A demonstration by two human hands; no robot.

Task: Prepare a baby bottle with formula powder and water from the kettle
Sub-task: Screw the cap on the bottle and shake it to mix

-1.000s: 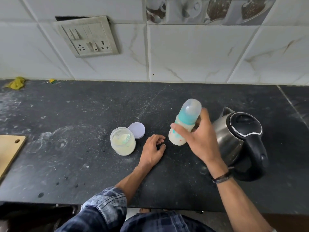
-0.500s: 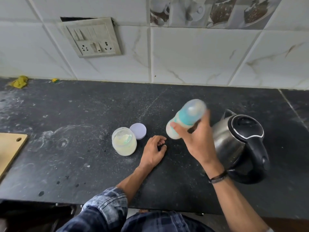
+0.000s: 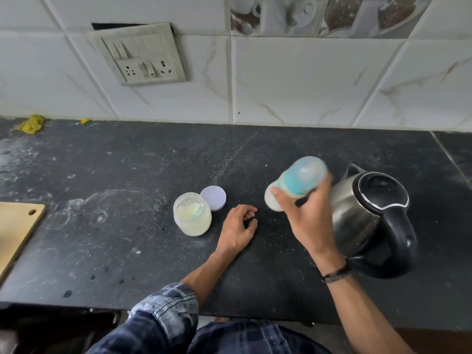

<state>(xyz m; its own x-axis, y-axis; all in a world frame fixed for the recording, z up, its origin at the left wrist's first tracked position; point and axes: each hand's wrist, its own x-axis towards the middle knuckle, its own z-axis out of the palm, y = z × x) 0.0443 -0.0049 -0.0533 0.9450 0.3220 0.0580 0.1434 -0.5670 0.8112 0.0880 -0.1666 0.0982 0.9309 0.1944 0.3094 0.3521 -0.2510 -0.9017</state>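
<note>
- Baby bottle (image 3: 298, 181): I see it held tilted, base low and to the left, clear cap high and to the right, just left of the kettle. A teal collar sits under the cap. The lower body shows a milky white fill. The outline is blurred, so I cannot read the fill level or tell whether the base touches the counter.
- Right hand (image 3: 307, 223): fingers and thumb are wrapped round the bottle's middle. A dark wristband (image 3: 335, 274) circles the wrist.
- Left hand (image 3: 236, 229): it rests on the countertop (image 3: 127, 251) between the bottle and the jar, fingers loosely curled, holding nothing.
- Formula jar (image 3: 192, 218): clear, upright and uncapped, left of the left hand. It holds pale cream powder to roughly half its height. A pale green piece lies on the powder; I cannot tell what it is.
- Jar lid (image 3: 214, 198): a pale lilac disc, flat on the counter just behind and right of the jar. Whether the two touch I cannot tell.
- Kettle (image 3: 357, 215): steel body, black lid down, black handle towards the near right. It stands right of the bottle. Its contents are hidden.
- Countertop: dark stone with white powdery smears.
- Periphery: a wooden board (image 3: 15, 231) at the left edge, a yellow cloth (image 3: 32, 123) at the back left by the tiled wall, and a switch plate (image 3: 140, 53) on the tiles.
</note>
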